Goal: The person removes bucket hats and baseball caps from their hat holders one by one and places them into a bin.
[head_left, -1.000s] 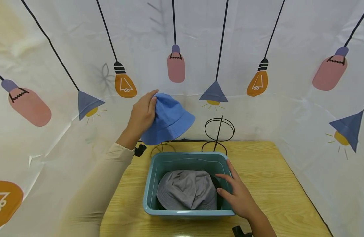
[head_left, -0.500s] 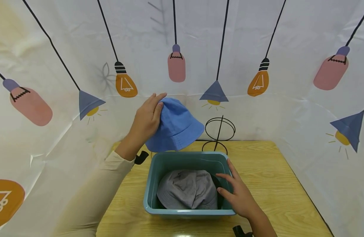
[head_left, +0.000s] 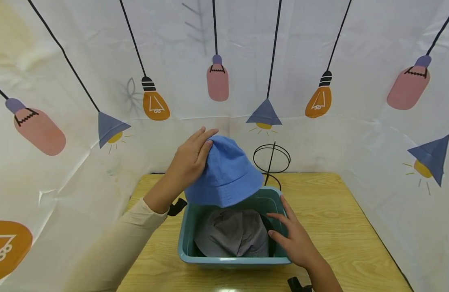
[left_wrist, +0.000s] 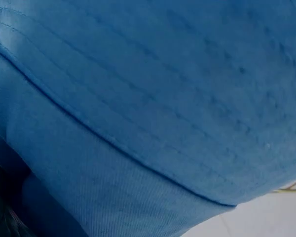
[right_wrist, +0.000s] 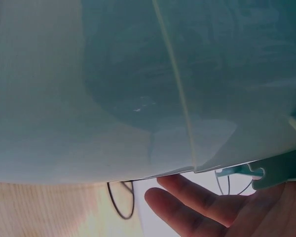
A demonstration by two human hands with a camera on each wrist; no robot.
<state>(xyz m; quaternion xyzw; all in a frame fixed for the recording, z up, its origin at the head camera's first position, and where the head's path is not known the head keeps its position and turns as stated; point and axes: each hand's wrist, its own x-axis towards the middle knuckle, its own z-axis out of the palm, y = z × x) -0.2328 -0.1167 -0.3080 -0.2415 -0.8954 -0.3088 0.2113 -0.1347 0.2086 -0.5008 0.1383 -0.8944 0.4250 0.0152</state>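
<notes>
My left hand (head_left: 189,160) holds a blue bucket hat (head_left: 228,174) by its crown, thumb on the near side. The hat is tilted over the back left of a blue-green plastic tub (head_left: 239,260), brim downward. In the left wrist view the stitched brim of the blue hat (left_wrist: 153,98) fills most of the picture. Inside the tub lies a grey bucket hat (head_left: 233,233), with something dark (head_left: 269,235) beside it, partly hidden. My right hand (head_left: 295,239) rests on the tub's right rim with fingers loosely spread. Two of its fingers (right_wrist: 187,212) show beside the tub's outer wall.
A black wire stand (head_left: 271,160) with round hoops stands at the back of the wooden table (head_left: 341,227), behind the tub. A white sheet (head_left: 180,52) printed with lamps and bulbs hangs behind and at the sides.
My left hand has brought the blue bucket hat down and to the right, from behind the tub to over its back part. The right hand stays on the rim.
</notes>
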